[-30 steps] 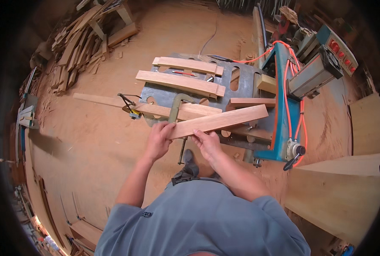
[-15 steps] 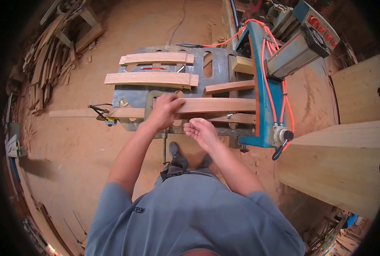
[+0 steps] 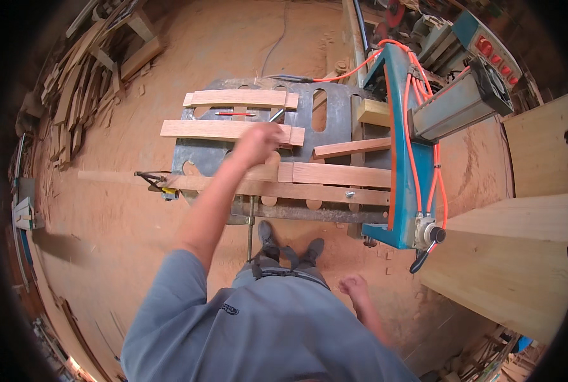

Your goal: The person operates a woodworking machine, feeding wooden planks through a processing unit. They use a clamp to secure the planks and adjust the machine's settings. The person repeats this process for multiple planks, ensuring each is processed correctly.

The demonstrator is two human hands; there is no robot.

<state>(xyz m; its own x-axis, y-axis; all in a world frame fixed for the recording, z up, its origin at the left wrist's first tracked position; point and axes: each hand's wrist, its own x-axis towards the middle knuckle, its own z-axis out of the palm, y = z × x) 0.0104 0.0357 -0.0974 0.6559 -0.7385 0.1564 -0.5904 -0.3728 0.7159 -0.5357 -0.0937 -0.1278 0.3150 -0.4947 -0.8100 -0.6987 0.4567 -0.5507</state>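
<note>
My left hand point(image 3: 258, 144), blurred, is over the right end of a pale curved board point(image 3: 198, 129) on the grey slotted metal table point(image 3: 226, 153). Whether it touches or holds anything there is unclear. Off the table's near side, by my body, is my right hand point(image 3: 354, 286), its fingers curled in and their inner side hidden. Another board point(image 3: 341, 175) lies behind a long wooden strip point(image 3: 245, 186) along the near edge. A bolt point(image 3: 350, 194) sits in the strip. Below the edge hangs a clamp screw point(image 3: 251, 223); my left forearm hides the area above it.
The teal machine frame point(image 3: 398, 153) with orange hoses and a grey motor point(image 3: 459, 105) bounds the right. Farther back lie a board point(image 3: 242, 97), a red pencil point(image 3: 235, 114) and a metal rod point(image 3: 277, 115). A wood scrap pile point(image 3: 83, 95) stands left, a large wooden block point(image 3: 494, 254) right.
My left hand has moved from the near board away from me to the board behind it. My right hand has drawn back toward my body. The view has shifted slightly.
</note>
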